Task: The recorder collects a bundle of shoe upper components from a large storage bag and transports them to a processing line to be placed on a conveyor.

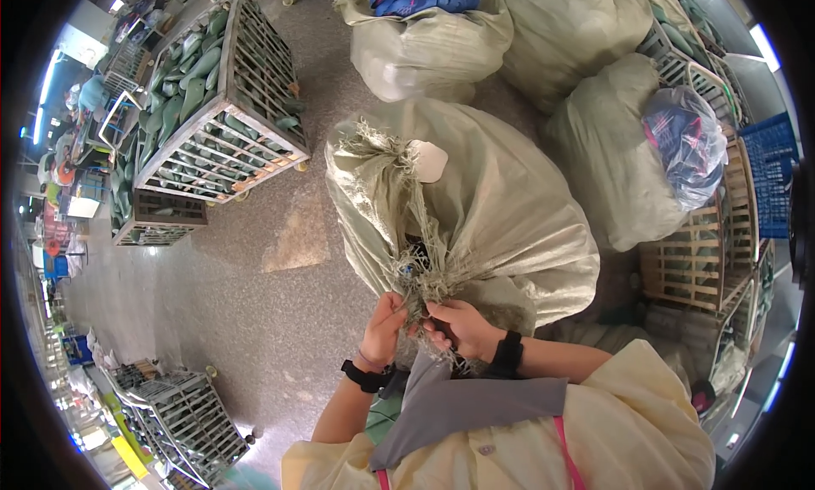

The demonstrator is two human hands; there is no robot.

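A big, full woven sack (509,210) in pale green-beige stands right in front of me. Its mouth is gathered along a frayed edge, with a small dark gap where something blue shows inside. My left hand (383,327) pinches the frayed edge at the near end. Beside it my right hand (463,327) is closed on the same bunched edge, its fingers curled under. At the far end of the gathered mouth is a tuft of loose threads, and a pale blank tag (429,161) lies next to it.
Slatted crates of green shoe-last-like pieces (182,83) stand at the left; another crate (182,414) is lower left. Beyond my sack are more sacks (424,57), one holding blue items. A sack (611,151) with a clear plastic bag, wooden crates (688,261) and a blue basket (768,176) line the right.
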